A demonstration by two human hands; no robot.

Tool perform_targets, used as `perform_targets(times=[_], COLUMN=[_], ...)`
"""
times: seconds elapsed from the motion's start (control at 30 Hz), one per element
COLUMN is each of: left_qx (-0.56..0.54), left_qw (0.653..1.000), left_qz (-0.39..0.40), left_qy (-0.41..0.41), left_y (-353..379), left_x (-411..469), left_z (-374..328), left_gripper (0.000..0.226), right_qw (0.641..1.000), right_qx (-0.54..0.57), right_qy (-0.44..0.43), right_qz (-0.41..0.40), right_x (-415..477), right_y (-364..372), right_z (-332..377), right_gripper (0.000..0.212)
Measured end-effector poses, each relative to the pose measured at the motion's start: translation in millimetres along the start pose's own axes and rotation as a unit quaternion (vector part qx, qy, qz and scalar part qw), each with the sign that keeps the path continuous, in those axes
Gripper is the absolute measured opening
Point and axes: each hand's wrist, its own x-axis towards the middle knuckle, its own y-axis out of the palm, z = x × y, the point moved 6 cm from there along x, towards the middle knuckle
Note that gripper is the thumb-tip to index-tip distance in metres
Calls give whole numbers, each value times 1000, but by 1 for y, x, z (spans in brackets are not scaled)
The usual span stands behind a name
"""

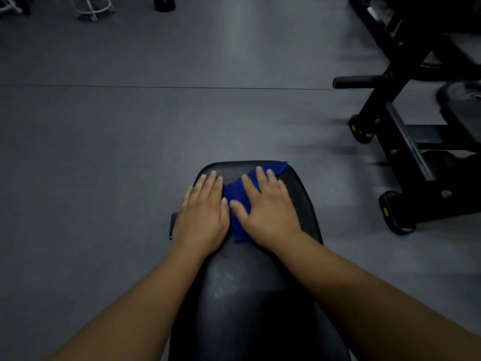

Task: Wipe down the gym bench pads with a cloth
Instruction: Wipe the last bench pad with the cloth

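A black padded gym bench [242, 287] runs from the bottom of the view up to a rounded far end. On that far end lies a crumpled blue cloth [235, 196]. My right hand [268, 207] lies flat on the cloth with straight fingers, one corner of the cloth poking out past its fingertips. Flat on the pad just left of the cloth rests my left hand [201, 217], its inner edge touching the cloth. Most of the cloth is hidden under my right hand.
Grey rubber floor [117, 142] surrounds the bench. A black weight rack or machine frame [406, 142] with wheeled feet stands at the right. White metal frames [91, 6] and a black round weight [164, 3] sit far back at the top left.
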Motion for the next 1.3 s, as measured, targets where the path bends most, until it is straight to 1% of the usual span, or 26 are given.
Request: perform_targets(times=[0.07,0.1,0.17,0.2,0.23,0.27,0.3,0.37,0.43,0.5,0.6,0.67,0.73,0.83,0.9,0.97,1.0,1.03,1.13,1.2,1.3], left_qx=[-10,-15,-18,-21,-29,-44,-61,-88,-77,-32,23,38,50,49,12,-79,-116,-120,-25,22,42], left_qw=[1000,1000,1000,999,999,998,998,996,997,999,997,995,992,988,990,990,987,987,992,989,989], left_qz=[-7,-13,-20,-25,-29,-30,-30,-21,3,28,49,60,89,114,104,78,80,87,98,121,120], left_qy=[6,4,-4,-6,-8,-12,-18,-25,-11,20,57,66,76,95,90,85,77,66,73,87,80], left_y=[0,0,1,1,0,-1,-2,-5,-7,-9,-11,-11,-13,-24,-34,-35,-32,-26,-18,-14,-9], left_x=[1,0,0,0,1,1,1,-2,-3,-6,-29,-57,-87,-125,-151,-173,-182,-188,-194,-187,-168], left_z=[1,1,0,0,-1,-1,0,1,-2,-9,-27,-41,-50,-61,-71,-82,-86,-87,-83,-76,-59], left_gripper=[70,69,64,62,59,57,56,60,69,76,74,68,64,60,60,63,64,65,61,68,74], right_qw=[998,998,997,994,993,995,999,999,998,998,997,997,997,995,986,981,978,975,974,981,992], right_qx=[-22,-43,-40,-32,-24,-16,-6,22,16,-17,-41,-51,-37,-42,-102,-154,-170,-176,-156,-105,-31], right_qy=[-54,-43,59,103,113,89,41,-32,-54,-56,-42,-27,-22,-21,-12,33,56,77,114,112,104], right_qz=[7,4,-25,-29,-29,-30,-32,-6,14,21,47,56,61,92,132,115,105,107,116,117,69], right_x=[-15,-8,27,44,57,61,59,37,17,3,-26,-55,-90,-142,-165,-173,-178,-184,-202,-203,-184], right_y=[-2,-7,-22,-25,-25,-19,-12,2,1,-2,-1,-2,-2,-3,-6,-16,-20,-20,0,10,13], right_z=[-11,-26,-56,-58,-46,-25,-2,27,25,14,6,4,7,20,29,31,31,30,21,21,28], right_gripper=[74,74,66,64,67,73,74,63,61,61,61,71,83,86,79,56,48,46,60,65,68])
